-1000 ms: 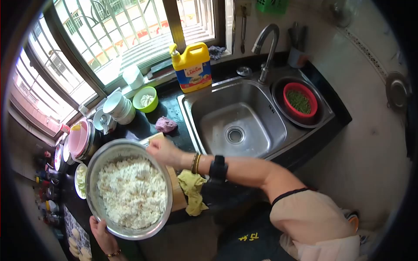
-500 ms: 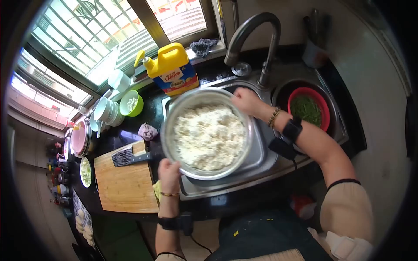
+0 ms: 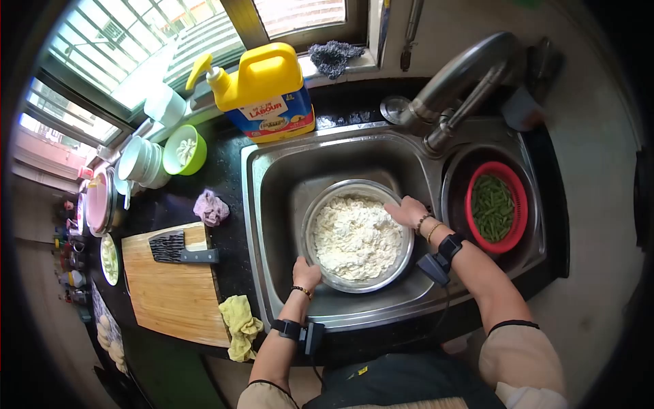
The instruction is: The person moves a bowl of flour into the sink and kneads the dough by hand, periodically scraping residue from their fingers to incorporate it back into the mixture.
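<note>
A round metal bowl [image 3: 327, 275] holds a shaggy white, flour-like dough [image 3: 357, 238] and sits down in the large steel sink basin [image 3: 283, 198]. My left hand [image 3: 306, 274] is closed on the bowl's lower left rim. On the upper right side, my right hand [image 3: 407, 213] grips the rim, its fingers reaching over the edge beside the dough. The undersides of both hands' grips are hidden.
The faucet [image 3: 436, 102] stands behind the sink. A red basket [image 3: 523, 204] of cut green vegetables fills the smaller basin. Left are a cutting board [image 3: 170, 293] with a cleaver [image 3: 180, 249], a yellow cloth [image 3: 240, 327], a detergent jug [image 3: 266, 88] and a green bowl [image 3: 197, 157].
Both hands have lowered the metal bowl from above the sink into the large basin, so it looks smaller and farther away. The view has shifted, and the yellow cloth shows fully.
</note>
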Tool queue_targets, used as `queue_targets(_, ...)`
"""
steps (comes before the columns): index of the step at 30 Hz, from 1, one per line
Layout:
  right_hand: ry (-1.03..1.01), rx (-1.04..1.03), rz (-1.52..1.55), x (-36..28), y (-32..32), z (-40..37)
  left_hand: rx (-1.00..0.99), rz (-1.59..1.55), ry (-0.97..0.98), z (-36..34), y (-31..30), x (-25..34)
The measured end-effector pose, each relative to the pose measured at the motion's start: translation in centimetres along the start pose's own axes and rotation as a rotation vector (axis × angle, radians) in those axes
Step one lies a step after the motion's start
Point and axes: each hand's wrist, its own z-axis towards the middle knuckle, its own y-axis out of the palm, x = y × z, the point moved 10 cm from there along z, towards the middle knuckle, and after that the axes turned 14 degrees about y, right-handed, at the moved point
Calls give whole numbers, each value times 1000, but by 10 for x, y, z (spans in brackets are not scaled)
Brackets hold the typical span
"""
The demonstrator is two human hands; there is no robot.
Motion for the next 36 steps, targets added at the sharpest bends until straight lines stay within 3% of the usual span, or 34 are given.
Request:
queue_targets(3,-43,75,-170,-17,1,-18,-19,65,-15,-3,1,0)
queue_targets(5,-606,501,-109,-69,-20,-70,-30,56,-63,-10,-2,15)
queue_targets(6,-608,492,-121,-73,-7,-68,-62,83,-64,-11,-1,18)
queue_targets(8,-539,254,-73,-70,37,-42,-96,107,-71,-14,-1,17)
queue_targets(11,-374,227,-97,-68,68,13,-121,3,-81,-11,3,16)
queue_targets(15,-155,-28,-140,-87,96,45,-164,-5,-100,-14,5,13)
queue_targets(17,-180,-62,-129,-93,96,42,-158,-8,-115,-13,5,19)
queue_targets(19,-403,-118,-85,-111,108,41,-137,-37,-120,-11,5,20)
queue_targets(24,-472,-445,-26,-104,141,37,-93,-26,-155,-11,-2,18)
queue_targets(27,-547,-456,-67,-102,119,-11,-84,-68,-145,-12,0,19)
queue_targets(29,-842,-64,-362,-114,98,-56,-85,-75,-137,-11,1,17)
queue_targets(31,-1004,186,-300,-106,88,-87,-86,-77,-130,-10,2,18)
queue_targets(34,-945,362,-464,-94,82,-115,-99,-46,-138,-10,-1,23)
queue_targets(36,-916,321,-563,-87,88,-120,-130,10,-145,-11,-1,27)
